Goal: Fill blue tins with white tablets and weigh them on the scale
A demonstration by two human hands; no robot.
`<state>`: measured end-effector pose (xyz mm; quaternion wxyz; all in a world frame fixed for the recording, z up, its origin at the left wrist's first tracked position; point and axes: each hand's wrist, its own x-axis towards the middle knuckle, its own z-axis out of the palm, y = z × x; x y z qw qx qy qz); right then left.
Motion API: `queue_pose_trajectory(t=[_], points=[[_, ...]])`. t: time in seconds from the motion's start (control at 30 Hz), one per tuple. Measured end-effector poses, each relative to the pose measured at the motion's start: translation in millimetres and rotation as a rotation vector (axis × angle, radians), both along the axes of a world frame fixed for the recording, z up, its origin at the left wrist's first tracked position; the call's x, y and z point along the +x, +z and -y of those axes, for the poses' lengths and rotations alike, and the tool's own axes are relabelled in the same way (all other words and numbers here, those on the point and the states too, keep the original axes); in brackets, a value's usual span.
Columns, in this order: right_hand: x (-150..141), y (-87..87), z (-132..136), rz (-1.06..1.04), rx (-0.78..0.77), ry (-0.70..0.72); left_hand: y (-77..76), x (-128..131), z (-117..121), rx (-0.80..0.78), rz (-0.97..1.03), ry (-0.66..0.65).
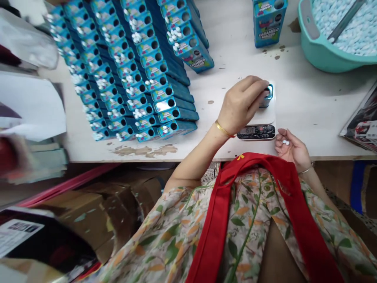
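A small blue candy tin [266, 101] stands on a white digital scale [262, 116] near the table's front edge. My left hand [242, 101] is closed at the tin's top, its fingertips touching the rim around the opening. A gold bangle circles that wrist. Beside the scale's lower right corner, my right hand [291, 148] lies palm up with its fingers curled, holding a few small white candies [285, 142]. Lit digits show on the scale's dark display [249, 130], too small to read for certain.
Rows of blue tins [153, 70] fill the table's left side, many with white candies on their tops. Another blue tin [268, 29] stands at the back. A turquoise tub [330, 59] of pale candies, with a scoop handle [347, 21] in it, is at right. Cardboard boxes [118, 204] stand below left.
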<state>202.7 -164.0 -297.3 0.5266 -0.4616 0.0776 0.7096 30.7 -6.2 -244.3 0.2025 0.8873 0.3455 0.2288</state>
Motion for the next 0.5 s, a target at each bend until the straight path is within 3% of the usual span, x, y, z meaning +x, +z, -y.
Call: queue_pose_trajectory(t=[0.17,0.33,0.5], points=[[9.2,-10.3,2.9,0.032,-0.055,-0.03,6.9,-40.4,-4.6,0.149,0.162,0.099],[17.7,-20.5,3.6,0.17,-0.029,-0.149,-24.5,-96.9,-14.6,0.053,0.069,0.182],[25.1,-24.3,2.4,0.279,0.049,-0.13,-43.2,-107.1,-5.7,0.1,0.069,0.237]])
